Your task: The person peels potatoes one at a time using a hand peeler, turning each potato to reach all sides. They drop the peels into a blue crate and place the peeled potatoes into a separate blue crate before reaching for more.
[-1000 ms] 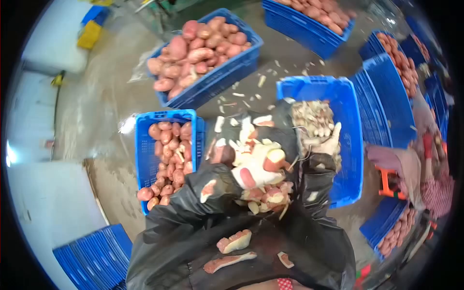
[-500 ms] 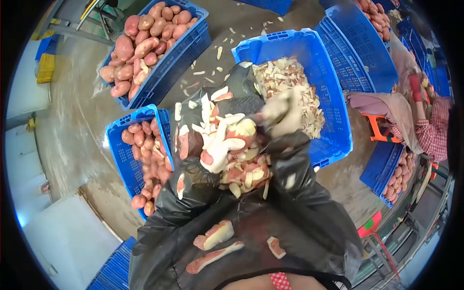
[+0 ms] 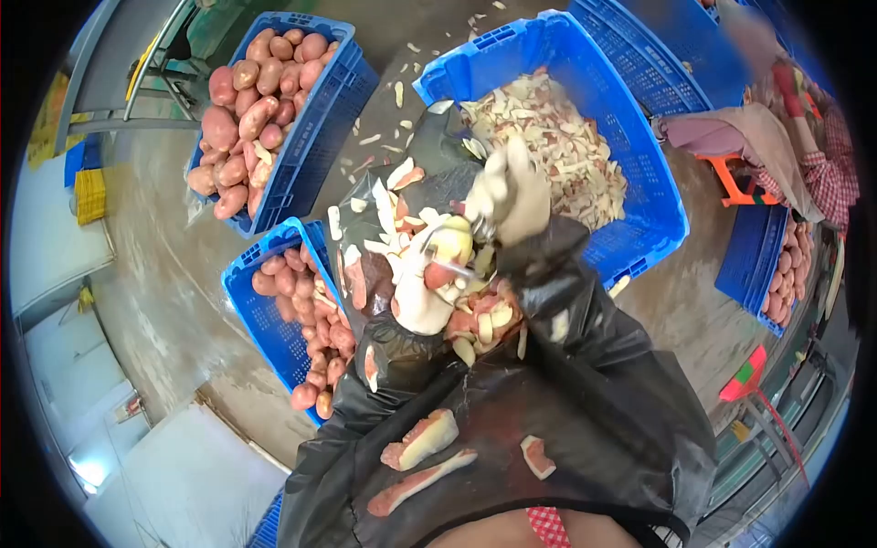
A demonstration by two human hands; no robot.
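progress: I'd guess about half done on this potato (image 3: 445, 248). The top is bare and pale, with red skin left low down. Plenty of unpeeled ones wait in the blue crate (image 3: 258, 315) out past the left fingers.
left hand (image 3: 416, 309): gloved, cupped under the potato with fingers wrapped round it, held over the lap.
right hand (image 3: 512, 196): gloved, fist curled shut on what looks like a peeler (image 3: 459, 267), wrist bent down, blade touching the potato.
potato spot: between both sets of fingers, just above the black apron (image 3: 566, 393).
peelings: heaped in the peel crate (image 3: 660, 205) just beyond the right knuckles, with more scraps (image 3: 422, 438) on the apron below both hands.
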